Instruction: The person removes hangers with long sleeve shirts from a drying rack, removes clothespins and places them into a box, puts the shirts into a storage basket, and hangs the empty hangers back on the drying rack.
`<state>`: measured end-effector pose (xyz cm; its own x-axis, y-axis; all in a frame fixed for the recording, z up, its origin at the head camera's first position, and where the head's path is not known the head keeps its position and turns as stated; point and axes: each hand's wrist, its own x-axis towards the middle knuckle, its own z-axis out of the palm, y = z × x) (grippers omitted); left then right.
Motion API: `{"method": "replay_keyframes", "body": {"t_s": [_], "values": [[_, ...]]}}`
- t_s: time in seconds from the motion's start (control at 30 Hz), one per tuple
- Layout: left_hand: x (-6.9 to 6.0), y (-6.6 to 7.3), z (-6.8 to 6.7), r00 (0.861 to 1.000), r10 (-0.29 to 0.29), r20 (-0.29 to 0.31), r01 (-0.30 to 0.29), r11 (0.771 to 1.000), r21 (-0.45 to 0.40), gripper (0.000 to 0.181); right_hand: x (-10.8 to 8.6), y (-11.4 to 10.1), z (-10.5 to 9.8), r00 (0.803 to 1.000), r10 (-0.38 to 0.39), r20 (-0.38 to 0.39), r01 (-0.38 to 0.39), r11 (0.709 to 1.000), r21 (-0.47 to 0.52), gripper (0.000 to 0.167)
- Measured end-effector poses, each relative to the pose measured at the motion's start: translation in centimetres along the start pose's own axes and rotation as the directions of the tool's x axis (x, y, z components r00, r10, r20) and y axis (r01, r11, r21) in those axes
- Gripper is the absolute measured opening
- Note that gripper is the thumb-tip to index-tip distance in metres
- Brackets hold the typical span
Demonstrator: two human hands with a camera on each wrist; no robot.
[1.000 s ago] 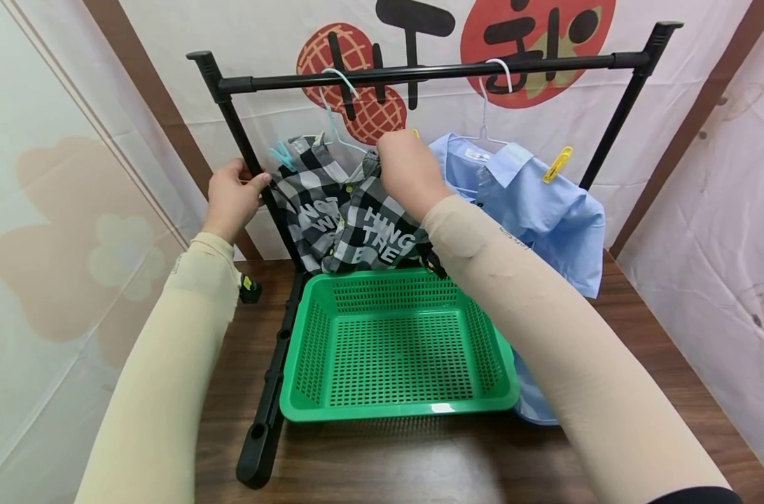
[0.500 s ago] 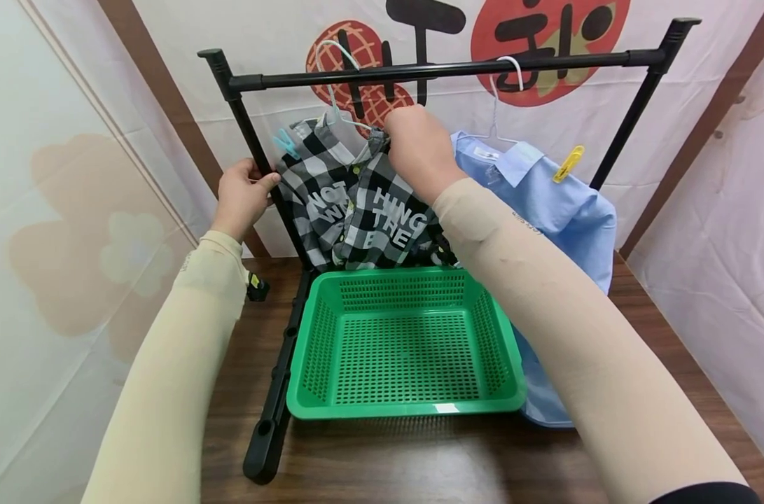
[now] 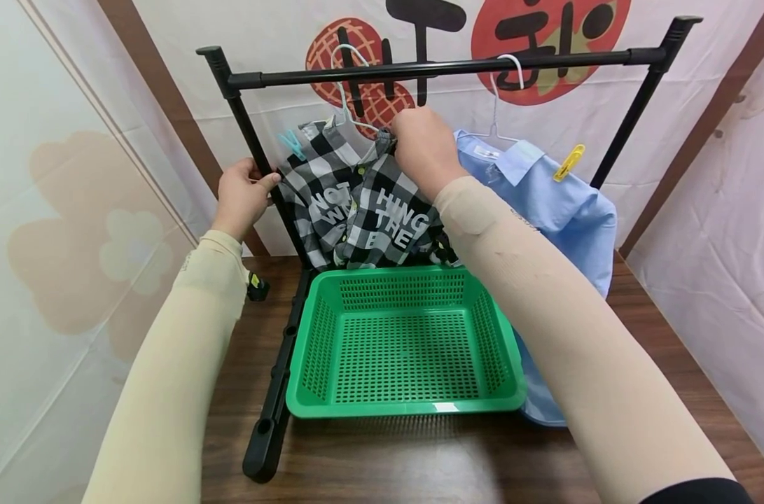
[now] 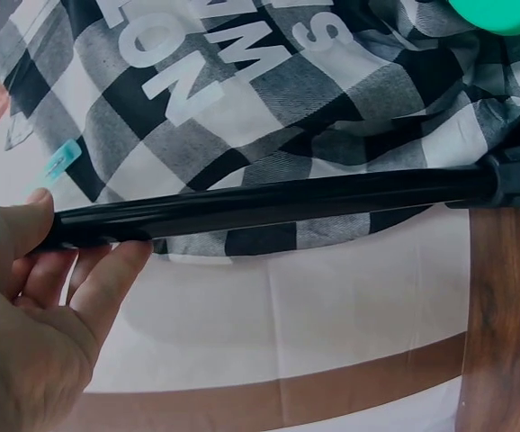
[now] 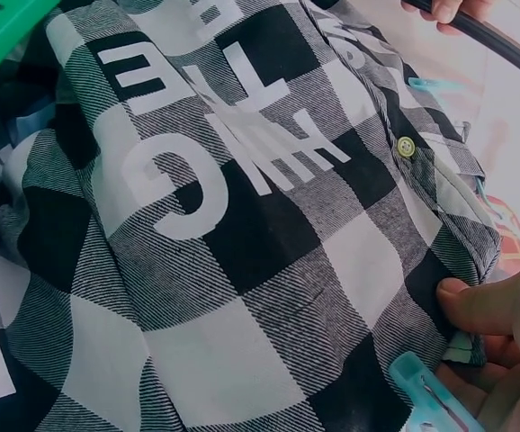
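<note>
Two shirts hang about the black rack, whose rail point(image 3: 419, 71) runs across above my hands. The black-and-white checked shirt point(image 3: 391, 210) is at the left part of the rack, just behind the green basket point(image 3: 407, 409), on a pale hanger point(image 3: 344, 101). The hook rises above the rail; whether it rests there I can't tell.

With my right hand point(image 3: 427, 150) I pinch the checked shirt beside its collar, thumb on top and fingers curled beneath. Just beside those fingers a turquoise clothespin point(image 5: 431, 396) lies against the cloth. My left hand point(image 3: 239, 199) grips the rack's left upright point(image 3: 246, 133), thumb on one side and fingertips on the other. Near it a light blue clothespin point(image 3: 291, 144) stands at the shirt's other shoulder.

To my right, a blue shirt point(image 3: 545, 189) hangs from a white hanger point(image 3: 495, 112), a yellow clothespin point(image 3: 568, 162) on its shoulder. The basket sits on the brown wooden table point(image 3: 419, 462).
</note>
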<state>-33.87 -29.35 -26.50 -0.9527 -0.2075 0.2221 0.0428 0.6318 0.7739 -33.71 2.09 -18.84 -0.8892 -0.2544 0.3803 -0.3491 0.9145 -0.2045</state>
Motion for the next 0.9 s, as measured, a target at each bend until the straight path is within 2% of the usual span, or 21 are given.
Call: {"method": "replay_keyframes", "body": {"t_s": [0.3, 0.57, 0.8, 0.9], "values": [[-0.1, 0.0, 0.1, 1.000, -0.006, 0.005, 0.007, 0.999, -0.032, 0.036, -0.8, 1.2, 1.6, 0.999, -0.038, 0.002, 0.038, 0.997, 0.060, 0.030], [-0.3, 0.0, 0.2, 1.000, -0.003, 0.004, 0.003, 1.000, -0.026, 0.036, -1.8, 3.1, 3.1, 0.997, -0.071, 0.007, 0.070, 0.995, 0.071, 0.022], [-0.4, 0.0, 0.3, 1.000, -0.012, 0.008, 0.012, 0.999, -0.035, 0.040, -3.0, 4.9, 3.8, 0.998, -0.044, 0.035, 0.040, 0.993, 0.112, 0.019], [-0.3, -0.1, 0.3, 1.000, -0.014, 0.015, 0.015, 0.999, -0.037, 0.041, -3.7, 5.6, 3.9, 0.998, -0.054, 0.033, 0.050, 0.991, 0.120, 0.019]]}}
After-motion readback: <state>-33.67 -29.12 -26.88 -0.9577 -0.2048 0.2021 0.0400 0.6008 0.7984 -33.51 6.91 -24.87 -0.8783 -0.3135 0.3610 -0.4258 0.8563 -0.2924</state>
